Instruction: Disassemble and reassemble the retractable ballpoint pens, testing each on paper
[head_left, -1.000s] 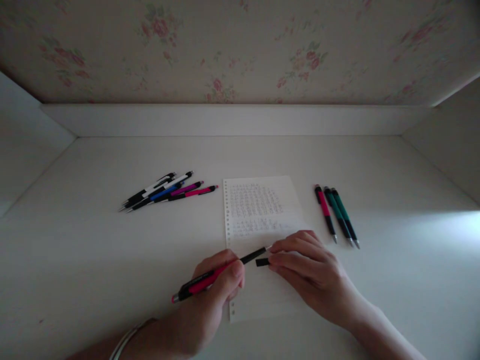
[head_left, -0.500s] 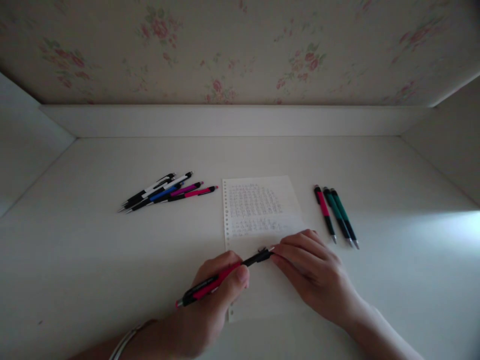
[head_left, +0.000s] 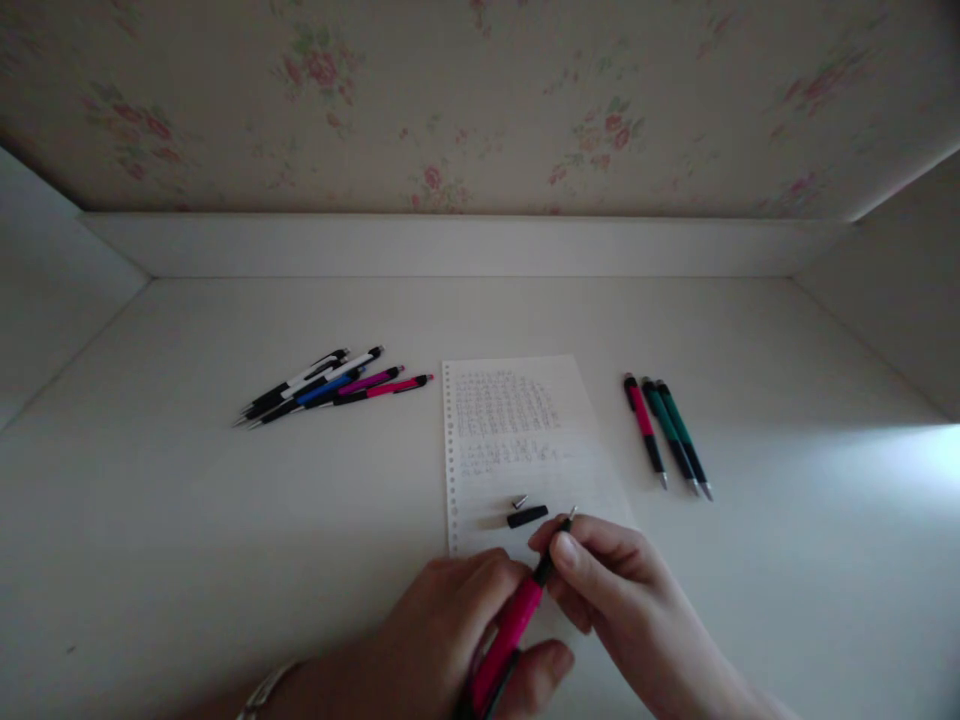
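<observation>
My left hand (head_left: 457, 620) holds a pink and black pen (head_left: 512, 625) by its barrel, between thumb and fingers. The pen slants up and to the right. The thumb and fingers of my right hand (head_left: 630, 590) pinch its narrow black front end, and a thin metal point sticks out past them. Just beyond my hands, a loose black rubber grip (head_left: 527, 516) and a small metal cone tip (head_left: 520, 502) lie on a sheet of handwritten lined paper (head_left: 517, 375). The pen's rear end is mostly hidden by my left hand.
On the left, several pens (head_left: 330, 388) in white, blue, purple and pink lie in an overlapping fan. A pink pen (head_left: 643, 425) and two green pens (head_left: 679, 430) lie side by side to the right. White panels and a floral wall enclose the white desk (head_left: 187, 500).
The pen has swung from pointing right to pointing more upward, closer to me. My right hand has moved down and now grips its front end. The black grip and metal tip now lie uncovered.
</observation>
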